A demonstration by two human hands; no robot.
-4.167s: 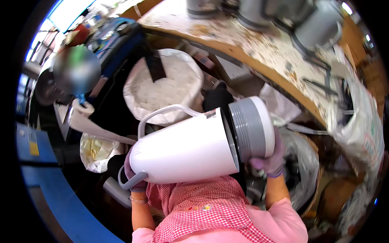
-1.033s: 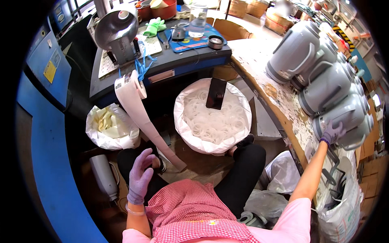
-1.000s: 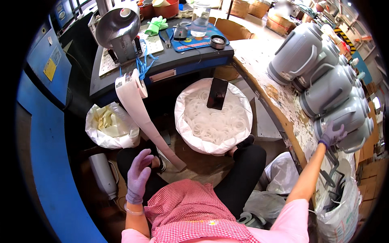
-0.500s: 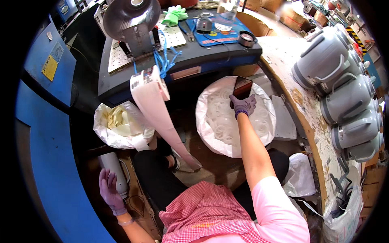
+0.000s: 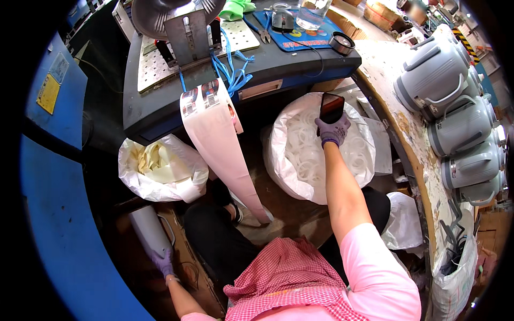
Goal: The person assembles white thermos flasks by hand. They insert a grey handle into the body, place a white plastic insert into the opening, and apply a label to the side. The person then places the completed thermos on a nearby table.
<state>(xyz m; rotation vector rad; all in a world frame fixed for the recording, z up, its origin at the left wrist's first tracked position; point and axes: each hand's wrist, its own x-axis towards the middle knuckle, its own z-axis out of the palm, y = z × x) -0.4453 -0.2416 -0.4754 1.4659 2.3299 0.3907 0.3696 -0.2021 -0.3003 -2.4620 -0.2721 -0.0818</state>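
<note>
My right hand (image 5: 333, 130), in a purple glove, is closed around a dark smartphone (image 5: 332, 108). It is over a white sack (image 5: 282, 170) filled with clear ring-shaped parts (image 5: 308, 163). At the lower left, a grey jug (image 5: 143, 227) with a handle lies tilted in a cardboard box (image 5: 184, 235). My gloved left hand (image 5: 162, 262) grips the lower end of this jug, its fingertips partly lost against the grey body. A strip of label backing (image 5: 227, 152) hangs from the desk between my hands.
Several grey jugs (image 5: 435, 69) stand on the worn bench (image 5: 391, 107) at right. The dark desk (image 5: 294, 69) ahead bears a metal fixture (image 5: 187, 40), pliers (image 5: 262, 32) and a mouse (image 5: 282, 20). A white bag of scraps (image 5: 160, 184) sits left; a blue cabinet (image 5: 59, 214) flanks me.
My left hand has come down from its open, raised position onto the grey jug. My right hand keeps the smartphone over the sack, the phone now tilted differently. The whole view has shifted slightly.
</note>
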